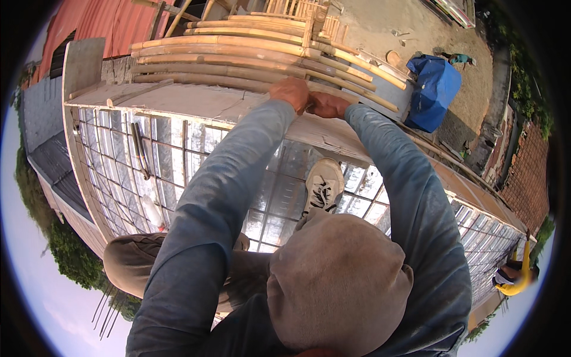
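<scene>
My left hand (290, 92) and my right hand (327, 106) are stretched out in front of me and touch each other, fingers curled, at the far edge of a pale wooden formwork board (196, 101). Whatever sits between the fingers is hidden. Just beyond the hands lies a stack of long bamboo poles (238, 59). Both arms are in blue-grey sleeves. Below them my light shoe (324, 184) stands on a grid of steel reinforcing bars (119, 166) over a shiny sheet.
A blue tarpaulin bundle (434, 89) lies right of the poles. Loose short steel rods (140, 149) and a plastic bottle (153, 213) rest on the grid. A person in a yellow helmet (514, 276) is at the lower right, another person (461, 58) on the ground far below.
</scene>
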Available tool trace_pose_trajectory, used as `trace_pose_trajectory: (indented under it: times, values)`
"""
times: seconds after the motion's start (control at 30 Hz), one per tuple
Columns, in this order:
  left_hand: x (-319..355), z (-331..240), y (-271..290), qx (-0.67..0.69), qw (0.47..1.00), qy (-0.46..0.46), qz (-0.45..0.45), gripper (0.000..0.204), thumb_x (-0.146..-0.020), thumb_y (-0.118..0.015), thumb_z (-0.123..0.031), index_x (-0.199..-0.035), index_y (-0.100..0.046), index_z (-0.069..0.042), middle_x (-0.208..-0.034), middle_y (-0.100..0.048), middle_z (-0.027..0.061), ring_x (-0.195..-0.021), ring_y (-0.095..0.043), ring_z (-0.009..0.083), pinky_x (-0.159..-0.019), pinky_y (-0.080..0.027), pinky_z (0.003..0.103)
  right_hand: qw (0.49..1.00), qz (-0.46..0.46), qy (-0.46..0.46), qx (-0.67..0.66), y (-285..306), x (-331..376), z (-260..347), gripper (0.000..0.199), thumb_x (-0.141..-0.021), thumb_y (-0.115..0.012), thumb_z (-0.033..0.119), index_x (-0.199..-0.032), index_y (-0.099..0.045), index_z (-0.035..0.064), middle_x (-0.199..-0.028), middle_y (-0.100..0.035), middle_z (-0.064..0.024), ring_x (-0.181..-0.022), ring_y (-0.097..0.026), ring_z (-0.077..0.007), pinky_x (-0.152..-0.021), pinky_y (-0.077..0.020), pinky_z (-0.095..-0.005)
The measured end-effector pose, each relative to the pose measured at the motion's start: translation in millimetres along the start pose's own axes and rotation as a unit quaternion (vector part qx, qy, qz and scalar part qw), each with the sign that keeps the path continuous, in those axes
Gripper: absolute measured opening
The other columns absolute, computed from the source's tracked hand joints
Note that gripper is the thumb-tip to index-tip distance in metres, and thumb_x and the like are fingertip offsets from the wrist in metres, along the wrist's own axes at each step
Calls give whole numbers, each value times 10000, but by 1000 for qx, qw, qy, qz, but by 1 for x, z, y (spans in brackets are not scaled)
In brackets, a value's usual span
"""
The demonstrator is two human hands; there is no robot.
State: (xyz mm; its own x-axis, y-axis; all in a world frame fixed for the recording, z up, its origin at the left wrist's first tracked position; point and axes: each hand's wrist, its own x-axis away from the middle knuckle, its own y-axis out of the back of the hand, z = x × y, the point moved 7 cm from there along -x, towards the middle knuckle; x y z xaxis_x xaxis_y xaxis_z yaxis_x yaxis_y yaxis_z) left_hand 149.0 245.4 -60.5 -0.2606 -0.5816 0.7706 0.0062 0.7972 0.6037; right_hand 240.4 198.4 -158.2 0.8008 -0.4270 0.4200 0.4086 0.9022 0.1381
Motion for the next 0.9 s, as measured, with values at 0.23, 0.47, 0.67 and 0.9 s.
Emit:
trace_pose_trajectory:
  times: [0.23, 0.47, 0.67, 0.9]
  values:
    - [-19, 31, -44, -79, 996, -34, 21, 295, -930, -734, -201, -1172, -806, -48, -1226, -775, 200, -1192, -734, 364, -982, -595, 451, 996, -49, 69, -11, -4, 2, 6, 214, -933, -662, 55, -1130, -744, 39, -1153, -772, -126, -1131, -706, -321, -1007, -533, -430]
    - [-27, 31, -53, -11, 995, -34, 93, 389, -903, -750, -247, -1210, -779, -11, -1281, -745, 229, -1233, -703, 394, -1024, -575, 455, 982, -93, 85, 139, -10, -6, 1, 192, -932, -676, 138, -1079, -786, 81, -1054, -768, -179, -996, -725, -389, -906, -572, -485]
    - [-18, 17, -46, 9, 987, -61, 146, 483, -858, -771, -299, -1248, -772, -13, -1271, -747, 237, -1207, -715, 401, -1019, -573, 453, 956, -157, -13, 248, -7, -4, 7, 204, -931, -670, 227, -1035, -788, 99, -1042, -774, -197, -1014, -726, -422, -895, -571, -513]
    - [-31, 19, -56, -43, 989, -40, 136, 440, -873, -756, -314, -1201, -793, -24, -1267, -750, 238, -1213, -717, 386, -994, -580, 440, 971, -175, -76, 147, -7, -4, -9, 272, -928, -700, 287, -1047, -786, 58, -1036, -777, -215, -982, -745, -411, -907, -564, -509]
